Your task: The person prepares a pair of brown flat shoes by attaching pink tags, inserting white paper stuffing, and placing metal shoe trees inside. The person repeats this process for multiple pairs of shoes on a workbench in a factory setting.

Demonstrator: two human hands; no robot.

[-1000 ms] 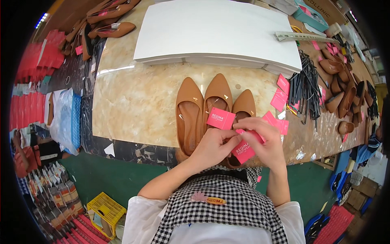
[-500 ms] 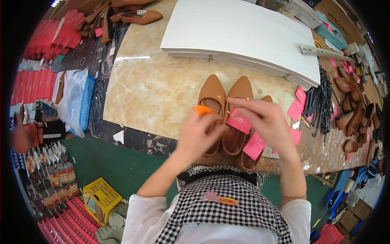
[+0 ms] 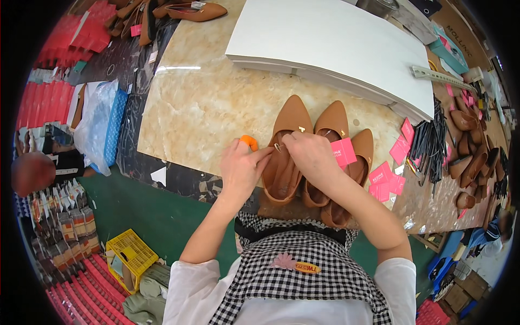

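Note:
Brown pointed flat shoes stand in a row at the table's front, toes away from me: a left shoe (image 3: 283,181), a middle shoe (image 3: 332,116) and a right shoe (image 3: 364,146). Over the left shoe's opening, my right hand (image 3: 314,157) is closed in a pinch; what its fingertips hold is hidden. My left hand (image 3: 240,165), an orange cover (image 3: 249,142) on one finger, pinches at that shoe's left side. Between the fingertips shows a tiny pale loop (image 3: 278,147), too small to name. A pink tag (image 3: 343,152) lies by my right wrist, over the shoes.
A white paper stack (image 3: 330,49) fills the table's back. To the right are pink tags (image 3: 381,173), thin black strips (image 3: 428,138) and a pile of brown shoes (image 3: 476,154). A blue basket (image 3: 115,130) and a yellow crate (image 3: 132,244) are at left; a person (image 3: 35,173) appears there too.
My right hand has left the middle shoe's pink tag and come to the left shoe's opening. My left hand has shifted left; both hands now pinch there. The view has shifted slightly.

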